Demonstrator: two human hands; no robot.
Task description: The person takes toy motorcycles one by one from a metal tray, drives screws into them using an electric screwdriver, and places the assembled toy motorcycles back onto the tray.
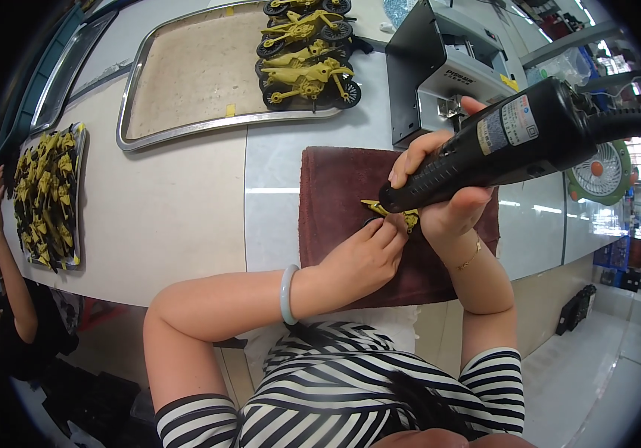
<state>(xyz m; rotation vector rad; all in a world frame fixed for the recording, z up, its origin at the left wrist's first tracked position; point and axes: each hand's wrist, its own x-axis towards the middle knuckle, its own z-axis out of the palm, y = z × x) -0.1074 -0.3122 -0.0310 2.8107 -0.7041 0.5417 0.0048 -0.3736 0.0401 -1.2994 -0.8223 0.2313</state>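
White workbench (186, 201) w/ maroon towel (335, 187): left hand (365, 254) pinches yellow part (391, 211), right hand (447, 187) grips black power tool (499, 142).

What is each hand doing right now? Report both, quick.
Left hand: closed, pinching the small yellow part on the maroon towel.
Right hand: closed around the black power tool.

We find open table (178, 209) left of the maroon cloth (335, 187); behind it the metal tray (186, 75) of yellow toy motorcycles (307, 52) and the grey machine (440, 67) close off the far side.
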